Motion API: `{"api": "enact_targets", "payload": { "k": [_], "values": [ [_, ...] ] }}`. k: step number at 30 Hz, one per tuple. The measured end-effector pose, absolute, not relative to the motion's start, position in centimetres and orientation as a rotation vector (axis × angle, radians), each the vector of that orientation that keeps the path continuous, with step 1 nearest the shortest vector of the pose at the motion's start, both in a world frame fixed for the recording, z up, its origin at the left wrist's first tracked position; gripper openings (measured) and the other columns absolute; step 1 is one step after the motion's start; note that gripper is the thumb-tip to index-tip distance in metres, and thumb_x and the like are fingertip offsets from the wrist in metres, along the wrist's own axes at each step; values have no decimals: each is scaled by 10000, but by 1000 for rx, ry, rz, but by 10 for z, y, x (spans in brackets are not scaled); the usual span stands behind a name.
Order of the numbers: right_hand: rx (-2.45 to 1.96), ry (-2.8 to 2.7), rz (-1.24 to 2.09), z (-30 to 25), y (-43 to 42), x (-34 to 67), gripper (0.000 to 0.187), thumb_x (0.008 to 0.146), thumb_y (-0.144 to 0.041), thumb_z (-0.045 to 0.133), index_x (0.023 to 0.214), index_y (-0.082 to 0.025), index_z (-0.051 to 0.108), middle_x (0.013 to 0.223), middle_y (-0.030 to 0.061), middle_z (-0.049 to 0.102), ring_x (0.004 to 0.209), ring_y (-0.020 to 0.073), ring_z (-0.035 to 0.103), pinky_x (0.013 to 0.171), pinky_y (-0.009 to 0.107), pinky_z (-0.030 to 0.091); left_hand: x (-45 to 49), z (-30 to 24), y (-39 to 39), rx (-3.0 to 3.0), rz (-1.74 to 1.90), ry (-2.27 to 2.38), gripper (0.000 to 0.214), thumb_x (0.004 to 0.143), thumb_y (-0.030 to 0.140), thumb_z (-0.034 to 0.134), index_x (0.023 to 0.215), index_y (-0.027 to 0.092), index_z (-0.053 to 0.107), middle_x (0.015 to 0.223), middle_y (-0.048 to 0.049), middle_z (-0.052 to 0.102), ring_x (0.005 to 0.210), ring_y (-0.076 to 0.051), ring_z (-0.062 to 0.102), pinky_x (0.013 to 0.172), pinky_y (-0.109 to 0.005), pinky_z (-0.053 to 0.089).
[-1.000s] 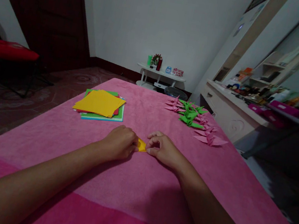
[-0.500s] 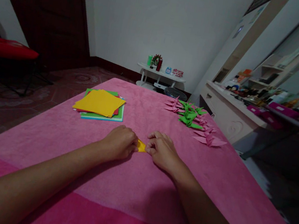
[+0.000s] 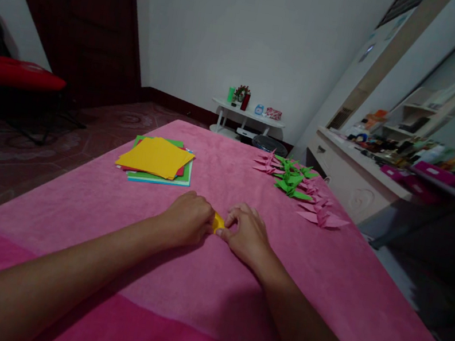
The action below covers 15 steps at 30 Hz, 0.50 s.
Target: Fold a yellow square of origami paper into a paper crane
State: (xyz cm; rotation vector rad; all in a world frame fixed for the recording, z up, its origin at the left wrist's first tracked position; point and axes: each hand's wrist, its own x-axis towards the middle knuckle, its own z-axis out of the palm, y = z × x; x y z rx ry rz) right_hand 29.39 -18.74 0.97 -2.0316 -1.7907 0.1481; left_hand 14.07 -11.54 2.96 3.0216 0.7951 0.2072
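Note:
A small piece of folded yellow origami paper [image 3: 218,223] lies between my hands, low over the pink cloth. My left hand [image 3: 190,216] is closed, its fingers gripping the left end of the paper and hiding that part. From the right, my right hand [image 3: 246,233] pinches the other end with thumb and forefinger, the fingers curled. Only the middle of the paper shows, so its full shape cannot be made out.
A stack of coloured paper sheets [image 3: 155,157], yellow on top, lies at the left. Several pink and green folded paper cranes [image 3: 290,182] stand at the right on the pink cloth [image 3: 200,282]. Beyond are a white side table [image 3: 248,112] and a cluttered dresser [image 3: 353,171].
My right thumb and forefinger have shifted on the yellow paper, leaving a rounder gap between them. My left hand keeps its hold. The whole view has moved slightly.

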Motion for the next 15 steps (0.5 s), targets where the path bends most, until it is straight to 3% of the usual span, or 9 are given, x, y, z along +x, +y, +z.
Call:
{"api": "enact_targets", "payload": {
  "k": [15],
  "values": [
    [-1976,-1614,326,1,-181,305,332,583,-52,604,870,-212,554,928,13,600,909,182,532,791,317,402,140,29,-116,3004,209,812,176,765,267,527,766,192,686,785,-88,692,756,-221,608,693,-338,353]
  ]
}}
